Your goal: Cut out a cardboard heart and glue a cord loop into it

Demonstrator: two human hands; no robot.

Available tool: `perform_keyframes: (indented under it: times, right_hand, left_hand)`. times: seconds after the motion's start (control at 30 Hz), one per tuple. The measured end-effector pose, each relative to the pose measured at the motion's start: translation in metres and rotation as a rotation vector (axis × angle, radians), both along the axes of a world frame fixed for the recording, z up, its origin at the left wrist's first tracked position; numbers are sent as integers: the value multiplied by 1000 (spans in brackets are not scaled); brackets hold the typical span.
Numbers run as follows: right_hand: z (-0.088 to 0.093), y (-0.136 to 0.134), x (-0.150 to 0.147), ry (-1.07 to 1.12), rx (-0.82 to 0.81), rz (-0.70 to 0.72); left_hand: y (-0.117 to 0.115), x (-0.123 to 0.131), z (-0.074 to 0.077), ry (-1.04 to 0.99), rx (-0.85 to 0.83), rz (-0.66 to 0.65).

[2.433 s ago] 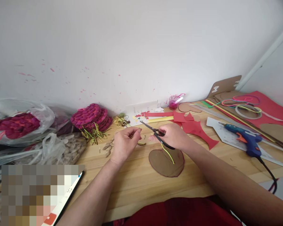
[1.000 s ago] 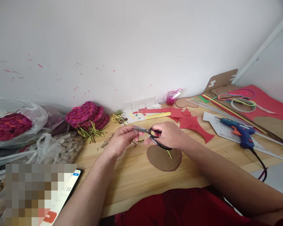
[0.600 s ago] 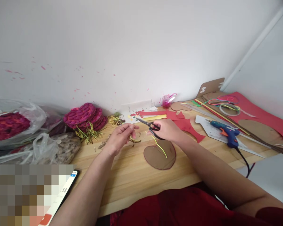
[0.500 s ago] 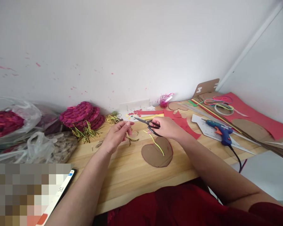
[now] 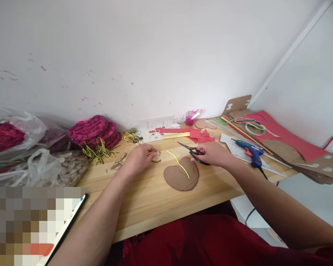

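Note:
My right hand (image 5: pixel 215 153) is wrapped round the black handles of a pair of scissors (image 5: pixel 186 146), blades pointing left. My left hand (image 5: pixel 140 159) is low over the table, thumb and fingers bent together beside dark yellow-green cord pieces (image 5: pixel 156 160); whether it pinches one is hidden. Between the hands, a bright yellow cord (image 5: pixel 180 165) lies partly across a heart-shaped cardboard piece (image 5: pixel 175 180) with a dark red edge.
A blue glue gun (image 5: pixel 252 152) rests on white paper at right, near red sheets (image 5: pixel 302 144) and cardboard. Small paper stars (image 5: pixel 157 131) and a pink-stained cup (image 5: pixel 191 117) are at the back. Stacked magenta discs (image 5: pixel 93 129), plastic bags (image 5: pixel 41 168) and a phone (image 5: pixel 68 227) are at left.
My right hand has moved the scissors right, away from my left hand. The left hand has lowered toward the cord pieces on the table. The camera view has shifted slightly.

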State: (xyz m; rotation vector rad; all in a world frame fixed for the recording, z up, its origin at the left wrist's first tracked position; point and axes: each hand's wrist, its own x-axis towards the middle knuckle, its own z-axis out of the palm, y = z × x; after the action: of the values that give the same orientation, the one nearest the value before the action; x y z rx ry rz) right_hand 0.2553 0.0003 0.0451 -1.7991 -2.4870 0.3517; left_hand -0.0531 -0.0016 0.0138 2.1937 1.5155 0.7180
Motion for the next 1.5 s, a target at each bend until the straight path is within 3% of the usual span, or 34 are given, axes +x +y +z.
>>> perform_keyframes:
  times: [0.17, 0.53, 0.63, 0.73, 0.8, 1.03, 1.27, 1.5]
  right_hand:
    - [-11, -7, 12, -15, 40, -38]
    - [-21, 5, 28, -109, 237, -122]
    - [-19, 7, 7, 77, 335, 20]
    - [-18, 11, -32, 191, 250, 317]
    - [-18, 18, -59, 196, 234, 411]
    - [-34, 57, -108, 180, 246, 427]
    - [-43, 77, -121, 226, 231, 528]
    - [-47, 75, -124, 227, 243, 581]
  left_hand:
    - [5, -2, -10, 85, -82, -3]
    - [14, -18, -5, 225, -146, 252]
    - [15, -21, -7, 218, -135, 269]
    - [17, -24, -9, 212, -124, 247]
    - [17, -25, -9, 215, -115, 248]
    - [14, -27, 0, 181, -20, 332]
    - [11, -27, 7, 18, 235, 425]
    - [12, -27, 3, -17, 271, 412]
